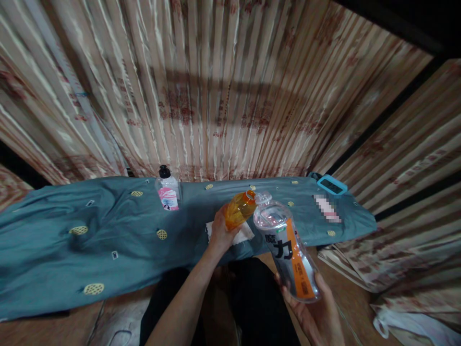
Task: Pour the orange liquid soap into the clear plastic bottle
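Note:
My left hand grips a small orange bottle, tilted so its open mouth meets the mouth of a large clear plastic bottle. The large bottle has an orange and black label and leans toward the small one. My right hand holds it from below at its base. Both bottles hang above the front edge of a teal cloth. A white rag lies on the cloth under my left hand.
A clear bottle with a black cap and pink label stands at the back of the cloth. A device in a light-blue case lies at the far right. Striped curtains close off the back and right side.

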`<state>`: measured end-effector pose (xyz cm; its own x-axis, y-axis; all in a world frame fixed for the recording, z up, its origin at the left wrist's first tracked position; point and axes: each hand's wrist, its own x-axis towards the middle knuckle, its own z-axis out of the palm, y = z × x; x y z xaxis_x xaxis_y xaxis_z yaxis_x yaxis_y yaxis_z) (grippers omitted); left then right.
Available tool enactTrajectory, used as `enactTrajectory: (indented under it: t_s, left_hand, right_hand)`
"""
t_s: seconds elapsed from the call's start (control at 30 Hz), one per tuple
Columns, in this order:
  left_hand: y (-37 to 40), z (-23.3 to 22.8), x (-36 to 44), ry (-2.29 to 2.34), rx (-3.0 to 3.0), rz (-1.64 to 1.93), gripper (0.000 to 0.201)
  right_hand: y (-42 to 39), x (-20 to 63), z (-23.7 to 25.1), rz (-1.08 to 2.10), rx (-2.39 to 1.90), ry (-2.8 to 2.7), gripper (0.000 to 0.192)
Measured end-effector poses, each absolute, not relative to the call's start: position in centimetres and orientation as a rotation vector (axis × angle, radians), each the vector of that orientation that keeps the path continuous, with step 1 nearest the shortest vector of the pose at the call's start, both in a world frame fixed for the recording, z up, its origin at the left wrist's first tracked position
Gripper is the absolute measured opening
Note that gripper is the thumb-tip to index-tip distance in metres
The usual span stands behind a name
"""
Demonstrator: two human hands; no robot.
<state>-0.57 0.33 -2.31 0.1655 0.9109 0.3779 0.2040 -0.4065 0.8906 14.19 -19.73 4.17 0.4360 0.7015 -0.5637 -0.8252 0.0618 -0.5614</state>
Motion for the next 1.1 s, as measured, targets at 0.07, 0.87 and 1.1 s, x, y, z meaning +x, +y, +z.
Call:
enactTrajectory:
  t_s: [0.07, 0.87, 1.1]
  left_hand:
    - [0.3, -2.1, -0.6, 1.057, 1.743, 1.283, 0.064]
    - [0.9, -0.6, -1.1, 0.978, 1.574, 1.216, 0.060]
    - [0.5, -0.4, -1.0, 0.995, 1.585, 1.221, 0.060]
  right_hand:
    - [-20.1, 14.1, 4.6, 1.149, -0.970, 0.154, 0.048]
    - [-22.4, 14.2, 4.3, 1.205, -1.029, -0.076, 0.075]
    - [-22.0, 12.5, 5.3, 1.030, -1.143, -0.194, 0.072]
